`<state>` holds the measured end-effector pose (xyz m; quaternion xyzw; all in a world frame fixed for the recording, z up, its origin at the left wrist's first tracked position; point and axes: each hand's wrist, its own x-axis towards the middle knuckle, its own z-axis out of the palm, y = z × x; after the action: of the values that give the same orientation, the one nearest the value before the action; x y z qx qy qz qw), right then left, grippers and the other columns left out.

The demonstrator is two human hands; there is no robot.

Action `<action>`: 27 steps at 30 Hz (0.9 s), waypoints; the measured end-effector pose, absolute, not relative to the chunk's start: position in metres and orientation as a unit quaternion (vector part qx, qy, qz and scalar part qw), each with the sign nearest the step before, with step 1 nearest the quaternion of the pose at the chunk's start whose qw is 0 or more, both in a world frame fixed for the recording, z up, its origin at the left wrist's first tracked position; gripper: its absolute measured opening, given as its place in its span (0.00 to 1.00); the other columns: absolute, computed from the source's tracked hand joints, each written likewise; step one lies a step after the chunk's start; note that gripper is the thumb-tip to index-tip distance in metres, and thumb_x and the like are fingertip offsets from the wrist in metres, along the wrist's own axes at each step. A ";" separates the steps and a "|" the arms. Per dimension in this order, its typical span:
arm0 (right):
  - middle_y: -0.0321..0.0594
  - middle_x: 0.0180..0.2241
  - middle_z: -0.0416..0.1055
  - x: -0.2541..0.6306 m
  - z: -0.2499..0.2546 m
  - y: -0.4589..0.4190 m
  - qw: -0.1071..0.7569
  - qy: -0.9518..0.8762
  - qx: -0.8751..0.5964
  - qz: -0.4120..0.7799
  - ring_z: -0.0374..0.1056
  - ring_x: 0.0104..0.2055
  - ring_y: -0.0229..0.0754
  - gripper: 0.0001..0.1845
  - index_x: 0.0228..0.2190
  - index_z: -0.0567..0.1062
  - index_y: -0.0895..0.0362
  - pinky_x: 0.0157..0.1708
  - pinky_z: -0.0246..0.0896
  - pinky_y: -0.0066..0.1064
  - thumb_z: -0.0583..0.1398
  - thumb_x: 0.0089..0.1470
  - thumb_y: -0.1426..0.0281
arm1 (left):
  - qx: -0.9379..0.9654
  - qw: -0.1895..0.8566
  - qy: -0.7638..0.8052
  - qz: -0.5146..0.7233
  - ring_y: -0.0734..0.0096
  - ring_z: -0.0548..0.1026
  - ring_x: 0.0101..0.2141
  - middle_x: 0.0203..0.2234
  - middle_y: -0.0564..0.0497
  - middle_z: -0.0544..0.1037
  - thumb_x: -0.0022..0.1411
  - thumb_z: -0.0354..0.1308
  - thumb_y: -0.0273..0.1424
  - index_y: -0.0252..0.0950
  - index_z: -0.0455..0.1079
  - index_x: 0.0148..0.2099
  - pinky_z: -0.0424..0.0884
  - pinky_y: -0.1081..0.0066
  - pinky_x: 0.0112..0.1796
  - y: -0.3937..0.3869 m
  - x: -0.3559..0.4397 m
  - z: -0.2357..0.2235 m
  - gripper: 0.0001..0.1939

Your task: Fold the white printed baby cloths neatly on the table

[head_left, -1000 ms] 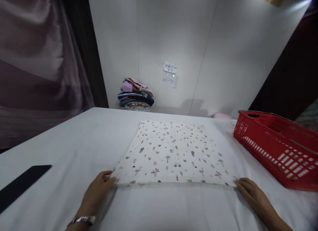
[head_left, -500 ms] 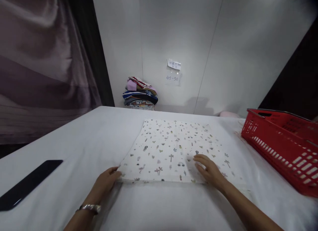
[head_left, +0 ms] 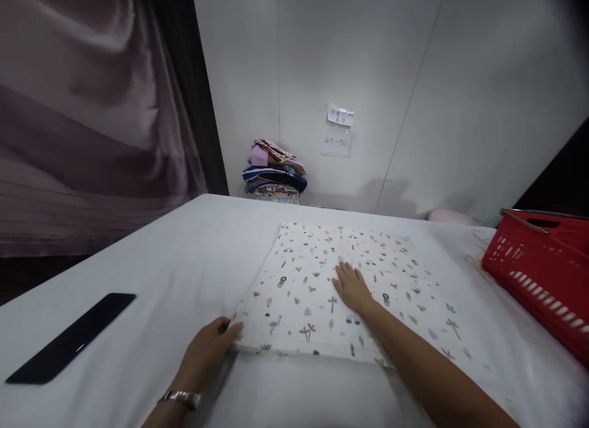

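A white cloth (head_left: 294, 293) printed with small palm trees, flamingos and rainbows lies flat and folded in front of me. My left hand (head_left: 209, 348), with a metal band at the wrist, pinches the cloth's near left corner between thumb and fingers. Palm down, my right hand (head_left: 353, 288) rests on the middle of the cloth, its fingers stretched out and holding nothing. My right forearm covers part of the cloth's near edge.
The cloth lies on a white-covered table (head_left: 197, 250). A black phone-like slab (head_left: 73, 339) is at left, a red plastic basket (head_left: 538, 274) at right. Folded fabrics (head_left: 276, 173) are stacked by the wall, below paper signs (head_left: 337, 142). A mauve curtain (head_left: 83, 121) hangs at left.
My right hand has let go of the near right corner and moved inward and forward onto the cloth's middle. My left hand stays at its corner. The view has turned slightly left.
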<state>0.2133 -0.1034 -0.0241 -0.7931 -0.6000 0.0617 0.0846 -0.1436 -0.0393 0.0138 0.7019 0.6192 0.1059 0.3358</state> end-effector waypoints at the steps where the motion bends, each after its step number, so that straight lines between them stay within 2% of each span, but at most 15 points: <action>1: 0.47 0.64 0.43 0.214 -0.027 -0.104 0.082 -0.602 -0.792 0.059 0.36 0.66 0.49 0.32 0.60 0.54 0.63 0.61 0.33 0.45 0.39 0.61 0.58 | 0.701 0.338 0.618 0.105 0.61 0.73 0.28 0.22 0.52 0.74 0.52 0.48 0.48 0.38 0.67 0.29 0.62 0.69 0.30 -0.038 -0.145 0.012 0.19; 11: 0.42 0.65 0.38 0.214 -0.022 -0.102 0.059 -0.590 -0.800 0.085 0.32 0.66 0.45 0.33 0.62 0.50 0.60 0.62 0.28 0.43 0.37 0.60 0.57 | 0.706 0.341 0.616 0.084 0.61 0.72 0.28 0.22 0.52 0.73 0.52 0.46 0.50 0.38 0.66 0.30 0.62 0.68 0.30 -0.032 -0.147 0.007 0.21; 20: 0.43 0.65 0.39 0.215 -0.017 -0.102 0.080 -0.590 -0.796 0.105 0.32 0.66 0.46 0.33 0.61 0.51 0.61 0.62 0.27 0.42 0.40 0.60 0.57 | 0.718 0.308 0.620 0.068 0.59 0.73 0.30 0.25 0.50 0.76 0.53 0.45 0.48 0.38 0.66 0.31 0.63 0.66 0.31 -0.037 -0.143 0.013 0.19; 27: 0.43 0.65 0.38 0.201 -0.007 -0.142 0.107 -0.631 -0.755 0.142 0.30 0.66 0.44 0.33 0.61 0.51 0.57 0.62 0.26 0.45 0.42 0.60 0.54 | 0.713 0.322 0.614 0.104 0.57 0.74 0.30 0.24 0.49 0.76 0.49 0.48 0.49 0.38 0.66 0.30 0.65 0.65 0.30 -0.032 -0.147 0.010 0.20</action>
<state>0.2014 -0.1424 -0.0068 -0.7551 -0.6310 0.1420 0.1069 -0.1470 -0.0323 0.0103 0.7135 0.6139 0.1038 0.3215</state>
